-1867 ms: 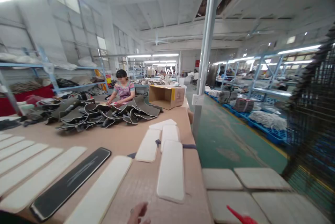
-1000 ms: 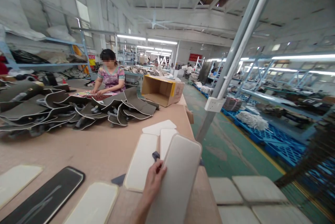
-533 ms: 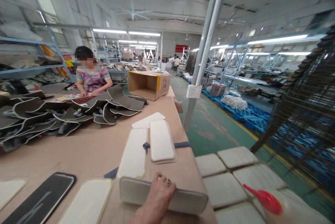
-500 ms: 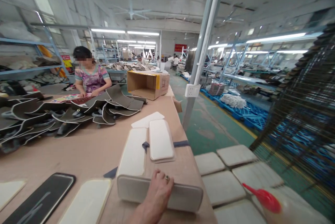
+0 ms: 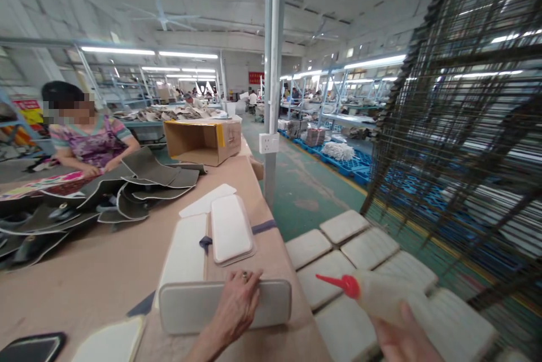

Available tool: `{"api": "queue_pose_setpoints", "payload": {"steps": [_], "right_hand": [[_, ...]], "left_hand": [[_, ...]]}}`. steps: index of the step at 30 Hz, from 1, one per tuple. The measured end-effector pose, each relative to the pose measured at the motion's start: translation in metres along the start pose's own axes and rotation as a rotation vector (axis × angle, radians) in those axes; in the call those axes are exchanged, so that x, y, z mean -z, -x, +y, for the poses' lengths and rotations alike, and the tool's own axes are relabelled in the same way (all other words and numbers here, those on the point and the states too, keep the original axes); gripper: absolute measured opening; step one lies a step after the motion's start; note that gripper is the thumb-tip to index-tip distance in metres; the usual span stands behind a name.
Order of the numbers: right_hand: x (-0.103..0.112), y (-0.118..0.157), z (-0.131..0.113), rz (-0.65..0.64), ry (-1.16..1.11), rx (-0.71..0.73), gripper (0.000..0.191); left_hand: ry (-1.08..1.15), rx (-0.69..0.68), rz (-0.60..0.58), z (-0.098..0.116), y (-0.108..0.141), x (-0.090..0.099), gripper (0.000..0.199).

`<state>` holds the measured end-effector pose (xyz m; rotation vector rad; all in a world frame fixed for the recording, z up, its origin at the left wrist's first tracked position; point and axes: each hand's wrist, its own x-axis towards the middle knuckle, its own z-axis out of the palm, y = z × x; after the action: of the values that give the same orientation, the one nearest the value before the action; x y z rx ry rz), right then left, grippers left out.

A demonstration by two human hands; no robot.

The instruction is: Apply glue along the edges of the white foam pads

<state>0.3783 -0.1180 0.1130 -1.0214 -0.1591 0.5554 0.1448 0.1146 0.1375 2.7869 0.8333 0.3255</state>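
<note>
My left hand [image 5: 237, 304] grips the top edge of a pale grey rounded panel [image 5: 188, 308], which stands tilted up on the brown-covered table. In my right hand [image 5: 402, 335], at the lower right, is a translucent squeeze bottle [image 5: 383, 292] with a long red nozzle [image 5: 341, 284] pointing left. Just beyond the grey panel lies a small stack of white rounded panels [image 5: 231, 229]. A longer white panel [image 5: 183, 254] lies left of that stack, and a white pointed piece [image 5: 208, 200] lies behind it. Dark blue strips [image 5: 263, 227] show beside the stack.
A cream panel [image 5: 109, 344] and a black panel [image 5: 33, 347] lie at the near left. Dark curved pieces [image 5: 148, 175] are heaped before a co-worker [image 5: 88, 139]. An open cardboard box [image 5: 231, 144] stands farther back. Right are pale padded blocks [image 5: 326, 277], a post [image 5: 271, 96] and wire racks [image 5: 461, 125].
The view has turned right, shifting the scene left. The squeeze bottle has moved left towards the panel, and my right hand now shows on it. The grey panel stands more upright.
</note>
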Motion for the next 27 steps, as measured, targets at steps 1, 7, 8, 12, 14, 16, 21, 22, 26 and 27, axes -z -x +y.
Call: {"api": "queue_pose_setpoints", "payload": {"steps": [1,7,8,12,14,16,21,22,26,27], "right_hand": [[-0.003,0.000,-0.001,0.018,-0.013,0.021,0.036],[-0.021,-0.002,-0.018,0.034,0.082,0.243,0.072],[-0.025,-0.001,-0.022,0.037,0.076,0.247,0.079],[-0.046,0.007,-0.046,-0.017,0.063,0.280,0.091],[-0.058,0.010,-0.059,-0.102,0.141,0.325,0.091],[-0.067,0.009,-0.070,-0.198,0.245,0.365,0.093],[-0.089,0.000,-0.096,-0.347,0.423,0.439,0.087],[-0.094,0.000,-0.101,-0.369,0.456,0.461,0.087],[-0.117,0.007,-0.119,-0.451,0.538,0.496,0.086],[-0.123,0.010,-0.122,-0.466,0.545,0.497,0.085]], "left_hand": [[-0.010,-0.008,0.000,0.002,0.000,0.001,0.034],[-0.140,0.074,-0.033,0.009,-0.008,-0.008,0.023],[-0.135,0.064,-0.029,0.010,-0.007,-0.009,0.023],[-0.069,-0.003,0.033,0.018,0.004,-0.009,0.032],[-0.041,-0.004,0.063,0.022,0.012,-0.008,0.035],[-0.042,0.021,0.046,0.023,0.016,-0.008,0.027],[0.021,0.048,0.095,0.011,0.019,0.006,0.027],[0.040,0.034,0.107,0.008,0.019,0.015,0.026],[0.114,0.000,0.069,0.002,0.026,0.068,0.020],[0.151,-0.003,0.060,0.002,0.029,0.083,0.021]]}}
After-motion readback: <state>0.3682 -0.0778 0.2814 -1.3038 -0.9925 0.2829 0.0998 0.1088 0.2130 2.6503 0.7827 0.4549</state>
